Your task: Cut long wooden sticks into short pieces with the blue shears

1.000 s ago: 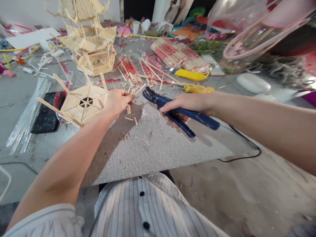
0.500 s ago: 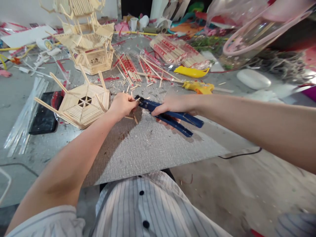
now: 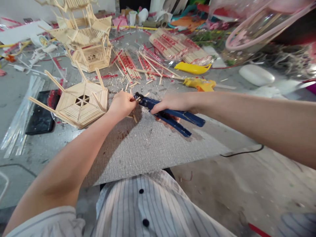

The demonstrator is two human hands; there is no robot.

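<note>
My right hand [image 3: 172, 102] grips the blue-handled cutting pliers [image 3: 170, 110], whose black jaws point left at a thin wooden stick [image 3: 138, 97]. My left hand [image 3: 121, 104] pinches that stick and holds it in the jaws. Both hands hover over a grey textured mat [image 3: 148, 144]. A few short cut stick pieces [image 3: 134, 118] lie on the mat just below my left hand. A flat hexagonal roof section made of sticks [image 3: 80, 103] rests right beside my left hand.
A tall stick pagoda model [image 3: 84, 39] stands at the back left. Packs of chopsticks in red wrappers [image 3: 172, 49] and loose sticks [image 3: 128, 65] lie behind the hands. A yellow glue gun [image 3: 197, 84], a yellow comb-like tool [image 3: 192, 68] and a black phone [image 3: 39, 113] are nearby.
The pliers have moved left from the mat's middle to my left hand, and their jaws now meet the stick held there. My left hand has stayed almost in place.
</note>
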